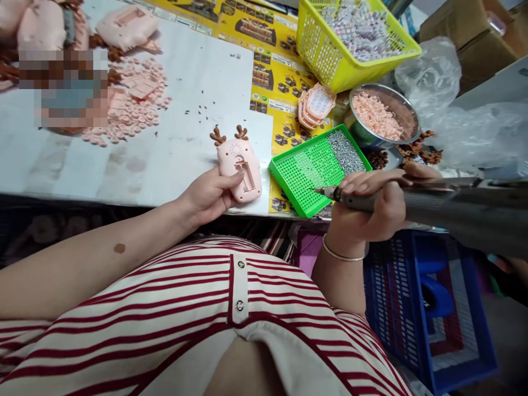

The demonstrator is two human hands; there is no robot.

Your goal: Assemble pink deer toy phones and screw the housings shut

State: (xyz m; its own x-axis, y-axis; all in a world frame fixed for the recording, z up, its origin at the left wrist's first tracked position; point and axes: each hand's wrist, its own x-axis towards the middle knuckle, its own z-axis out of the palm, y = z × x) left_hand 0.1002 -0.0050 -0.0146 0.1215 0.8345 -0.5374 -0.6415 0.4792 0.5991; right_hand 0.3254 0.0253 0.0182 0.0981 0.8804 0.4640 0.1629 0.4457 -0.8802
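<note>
Low over the table's front edge, my left hand [208, 192] grips a pink plastic toy casing [241, 154] with two brown antlers. Its back faces up, showing an open battery compartment, and my thumb presses beside that compartment. My right hand [371, 203] is wrapped around a grey electric screwdriver [445, 206], its bit pointing left. The bit tip hovers over a green perforated tray [289, 192], apart from the casing. Small silver screws [344, 151] lie heaped at the tray's far right side.
Pink parts [140, 104] and more casings [127, 25] lie at the back left. Behind the tray are stacked pink covers [315, 107], a metal bowl [357, 124] of small pink pieces and a yellow basket [325, 60]. Blue crates [466, 330] stand below right.
</note>
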